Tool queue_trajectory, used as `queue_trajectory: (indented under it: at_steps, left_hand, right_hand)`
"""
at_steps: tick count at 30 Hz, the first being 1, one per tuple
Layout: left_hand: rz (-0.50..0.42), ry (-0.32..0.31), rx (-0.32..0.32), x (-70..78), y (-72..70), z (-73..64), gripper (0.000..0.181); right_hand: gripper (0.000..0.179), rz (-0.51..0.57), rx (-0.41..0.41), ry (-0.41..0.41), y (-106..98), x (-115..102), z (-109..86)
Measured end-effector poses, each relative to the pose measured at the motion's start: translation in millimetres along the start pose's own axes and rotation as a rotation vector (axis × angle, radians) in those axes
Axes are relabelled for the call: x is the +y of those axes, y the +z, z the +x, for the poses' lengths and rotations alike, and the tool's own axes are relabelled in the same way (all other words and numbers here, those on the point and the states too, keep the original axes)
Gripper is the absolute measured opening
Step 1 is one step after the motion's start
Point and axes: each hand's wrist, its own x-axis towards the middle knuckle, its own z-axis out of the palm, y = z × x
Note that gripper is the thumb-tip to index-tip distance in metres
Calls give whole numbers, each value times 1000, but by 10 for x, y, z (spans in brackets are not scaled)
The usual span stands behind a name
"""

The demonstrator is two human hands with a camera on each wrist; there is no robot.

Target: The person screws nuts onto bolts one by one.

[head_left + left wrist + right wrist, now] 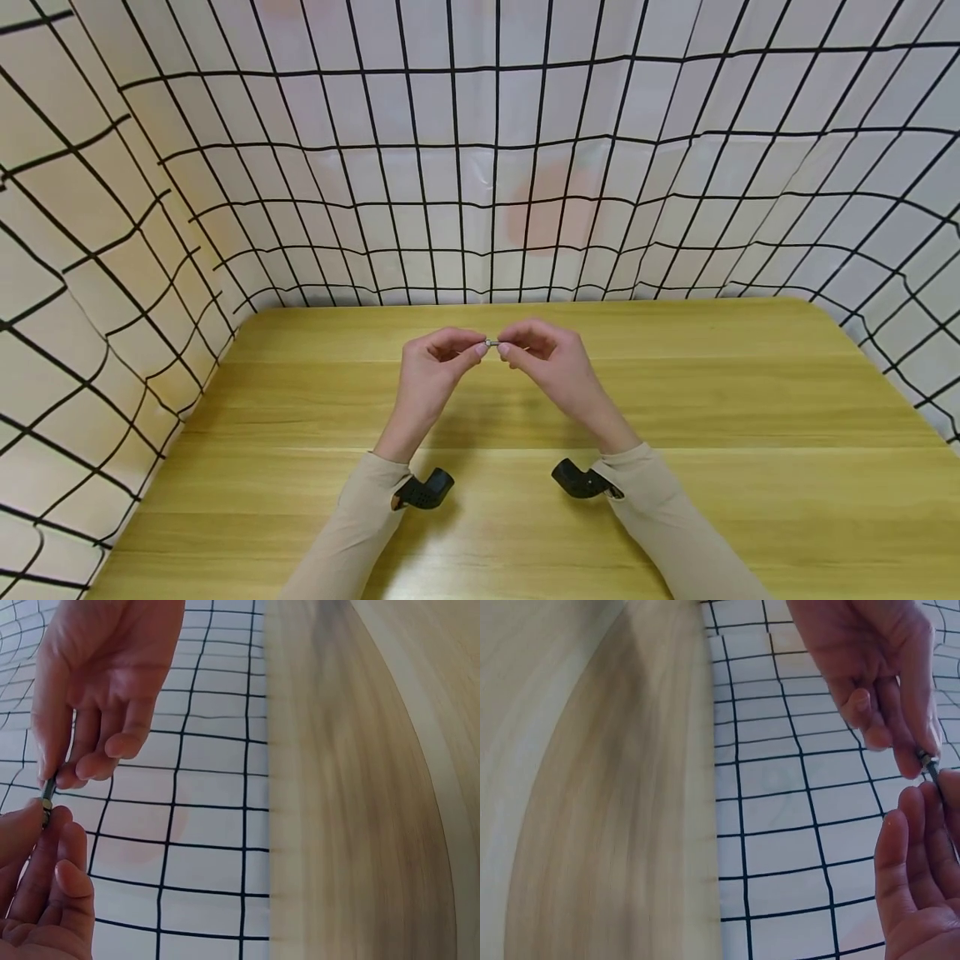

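A small metal bolt (493,343) spans the short gap between the fingertips of both hands, held level above the table. My left hand (435,375) pinches its wider end between thumb and forefinger; I cannot tell whether that end is a nut or the bolt's head. From the other side, my right hand (551,367) pinches the thin shank with thumb and forefinger. The left wrist view shows the dark shank (49,787) running up to the right hand's fingertips. In the right wrist view the other fingers of both hands curve loosely, and fingertips hide part of the bolt.
Below the hands lies a wood-grain table (300,417). White sheeting with a black grid net (495,175) stands along its back and both sides. A black wrist device (426,490) sits at the left cuff and another (579,479) at the right cuff.
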Motion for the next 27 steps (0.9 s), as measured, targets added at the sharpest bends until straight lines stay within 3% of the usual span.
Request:
queue_trajectory:
  at_steps: [6,12,27]
  left_hand:
    - [-11,-18,-8,6,-22,8,11]
    - [4,-23,-29,-38,-52,3,13]
    - [17,-156,-96,-171,-101,15,11]
  right_hand:
    - [12,18,11,2,-13,232,40]
    - [12,15,-9,26,-1,262,35]
    - [13,33,-56,157,7,437,26]
